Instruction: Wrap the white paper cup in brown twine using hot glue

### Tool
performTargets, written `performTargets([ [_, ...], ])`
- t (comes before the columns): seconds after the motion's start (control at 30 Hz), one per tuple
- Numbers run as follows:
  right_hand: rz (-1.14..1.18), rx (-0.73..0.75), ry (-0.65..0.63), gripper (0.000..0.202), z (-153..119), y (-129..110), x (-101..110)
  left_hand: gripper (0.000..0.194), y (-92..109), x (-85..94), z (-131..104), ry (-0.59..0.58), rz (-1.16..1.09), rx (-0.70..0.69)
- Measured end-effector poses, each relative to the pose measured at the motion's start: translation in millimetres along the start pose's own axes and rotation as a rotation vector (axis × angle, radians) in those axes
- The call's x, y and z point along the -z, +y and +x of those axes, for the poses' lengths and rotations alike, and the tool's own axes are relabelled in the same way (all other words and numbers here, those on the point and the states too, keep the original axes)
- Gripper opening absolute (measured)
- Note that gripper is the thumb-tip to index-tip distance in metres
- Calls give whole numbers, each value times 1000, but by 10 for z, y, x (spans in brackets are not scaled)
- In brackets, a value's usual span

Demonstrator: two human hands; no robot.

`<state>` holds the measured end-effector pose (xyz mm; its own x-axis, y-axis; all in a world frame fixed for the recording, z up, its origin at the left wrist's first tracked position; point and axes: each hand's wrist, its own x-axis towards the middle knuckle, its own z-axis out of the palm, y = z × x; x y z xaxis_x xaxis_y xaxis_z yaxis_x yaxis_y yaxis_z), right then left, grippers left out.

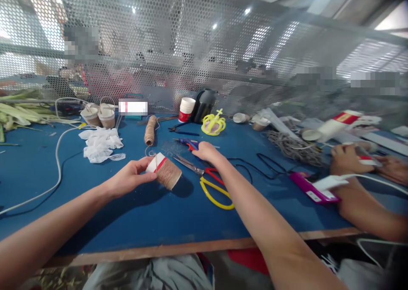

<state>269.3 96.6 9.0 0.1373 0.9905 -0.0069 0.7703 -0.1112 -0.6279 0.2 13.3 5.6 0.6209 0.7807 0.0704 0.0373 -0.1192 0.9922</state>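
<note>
My left hand point(138, 173) holds a paper cup point(167, 172) tilted on its side above the blue table. Brown twine is wound around much of the cup, leaving a white and red band bare. A strand runs from it toward the twine spool point(150, 130). My right hand point(205, 151) is closed around a blue glue gun point(191, 145), whose nozzle points left. Beneath my right forearm lie large scissors point(204, 172) with red and yellow handles, their blades toward the cup.
Behind are pliers point(185, 131), a yellow crown-shaped item point(213, 124), stacked cups point(186, 109) and a black jug point(205, 105). White plastic point(100, 145) lies left. At right, a purple power strip point(312, 188) sits beside another person's hands point(349, 160).
</note>
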Motion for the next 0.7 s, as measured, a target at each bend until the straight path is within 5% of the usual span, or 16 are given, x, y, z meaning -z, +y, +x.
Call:
performTargets([
  [0.17, -1, -57, 69, 26, -29, -9, -44, 32, -57, 0, 50, 57, 6, 34],
  [0.33, 163, 72, 98, 28, -371, -281, 110, 35, -140, 21, 55, 131, -9, 37],
  [0.53, 505, 184, -152, 21, -896, -498, 117, 35, -236, 74, 66, 252, 67, 65],
  [0.7, 303, 218, -222, 20, -1075, -519, 65, 37, -254, 83, 83, 251, 107, 95],
])
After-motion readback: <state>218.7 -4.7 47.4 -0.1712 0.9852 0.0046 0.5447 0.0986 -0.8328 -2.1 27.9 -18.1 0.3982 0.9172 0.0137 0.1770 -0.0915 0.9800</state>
